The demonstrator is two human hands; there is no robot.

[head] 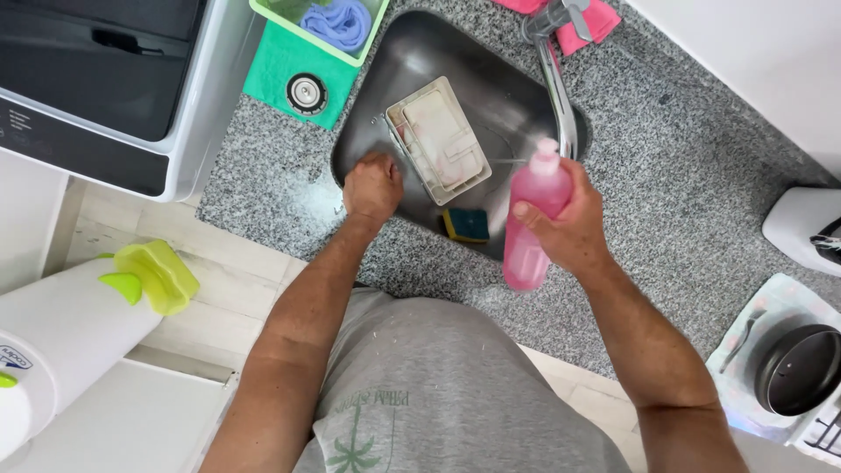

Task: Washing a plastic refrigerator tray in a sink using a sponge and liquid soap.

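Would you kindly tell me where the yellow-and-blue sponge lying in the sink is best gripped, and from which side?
Pinch the sponge across its short sides, coming straight down from above. It lies flat on the sink floor against the near wall, which probably blocks a sideways approach; its top is exposed, between the left hand and the pink bottle.

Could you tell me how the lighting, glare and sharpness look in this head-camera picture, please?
Head view: bright, even daylight; soft glare on the steel sink and faucet; the pink bottle in the right hand and the left hand look sharp; wide-angle bending shows at the edges.
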